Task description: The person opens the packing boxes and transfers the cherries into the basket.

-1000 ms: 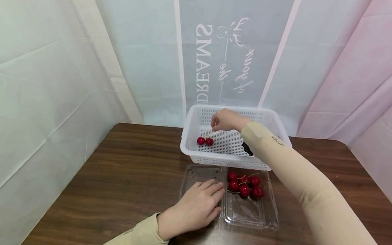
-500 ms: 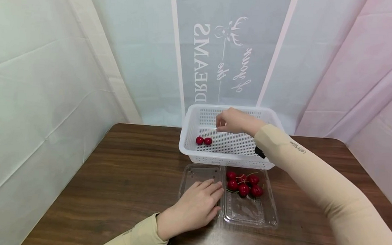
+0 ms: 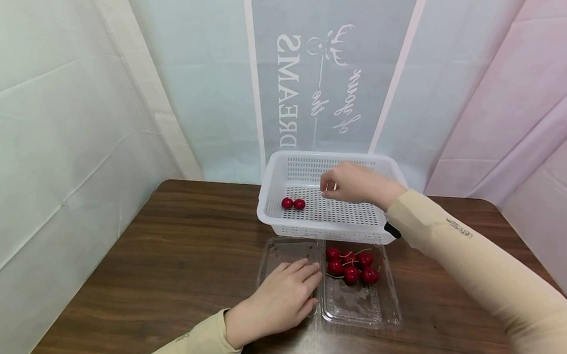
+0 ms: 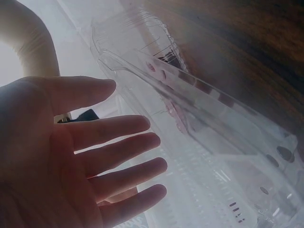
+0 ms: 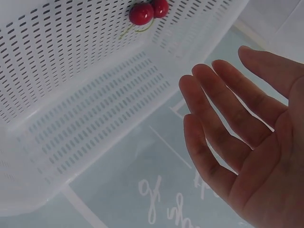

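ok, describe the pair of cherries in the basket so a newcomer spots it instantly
Find the white perforated basket at the table's far edge. On its floor, left of the right hand, lies the pair of cherries, alone there, unlike the cherry cluster in the clear clamshell.

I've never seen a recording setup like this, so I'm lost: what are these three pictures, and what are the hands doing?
A person wears three cameras: one on the head, one on each wrist. In the head view, a brown table carries a white perforated basket with two cherries inside, and an opened clear clamshell box with a cluster of cherries. The left hand rests flat on the box's empty half. The right hand hovers over the basket; its wrist view shows it open and holding nothing.
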Tool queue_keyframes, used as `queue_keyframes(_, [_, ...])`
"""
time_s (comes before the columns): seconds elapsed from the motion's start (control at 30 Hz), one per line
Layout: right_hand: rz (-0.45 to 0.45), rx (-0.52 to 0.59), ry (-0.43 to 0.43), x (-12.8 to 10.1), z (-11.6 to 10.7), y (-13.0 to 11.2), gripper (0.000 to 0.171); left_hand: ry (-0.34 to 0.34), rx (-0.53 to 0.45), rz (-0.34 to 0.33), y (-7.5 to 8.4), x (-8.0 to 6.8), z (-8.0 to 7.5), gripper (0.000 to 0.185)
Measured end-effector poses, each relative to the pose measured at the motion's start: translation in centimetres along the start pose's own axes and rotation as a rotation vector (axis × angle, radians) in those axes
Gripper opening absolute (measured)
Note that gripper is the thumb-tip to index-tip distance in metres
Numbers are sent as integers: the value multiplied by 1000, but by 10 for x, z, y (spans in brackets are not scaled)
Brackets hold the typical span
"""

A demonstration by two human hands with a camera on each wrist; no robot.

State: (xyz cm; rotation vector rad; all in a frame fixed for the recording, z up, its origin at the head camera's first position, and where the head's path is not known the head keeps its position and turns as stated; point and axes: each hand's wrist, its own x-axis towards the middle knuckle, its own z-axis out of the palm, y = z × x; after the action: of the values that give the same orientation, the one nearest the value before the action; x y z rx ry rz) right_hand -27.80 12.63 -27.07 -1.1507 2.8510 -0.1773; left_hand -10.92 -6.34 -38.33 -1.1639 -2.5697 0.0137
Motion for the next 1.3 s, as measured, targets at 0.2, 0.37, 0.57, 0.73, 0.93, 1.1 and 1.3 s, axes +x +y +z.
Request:
queue_keyframes(0.2, [-19, 2, 39, -15, 2, -5, 12, 1, -5, -3, 0, 0, 1, 40])
queue_keyframes(0.37, [-49, -2, 82, -27, 3, -9, 11, -4, -5, -8, 0, 0, 2, 40])
queue_keyframes(0.57, [-74, -18, 113, -42, 4, -11, 9, -9, -4, -8, 0, 0, 2, 40])
queue_keyframes(0.73, [-88, 3, 134, -53, 4, -10, 6, -7, -6, -7, 0, 0, 2, 40])
queue_keyframes(0.93, [-112, 3, 177, -66, 6, -9, 6, -18, -10, -10, 1, 0, 2, 41])
queue_keyframes(1.1, [-133, -1, 191, -75, 10, -10, 7, -22, -11, -12, 1, 0, 2, 40])
queue_keyframes(1.3, [-104, 3, 187, -84, 14, -15, 9, -16, -12, -11, 0, 1, 1, 40])
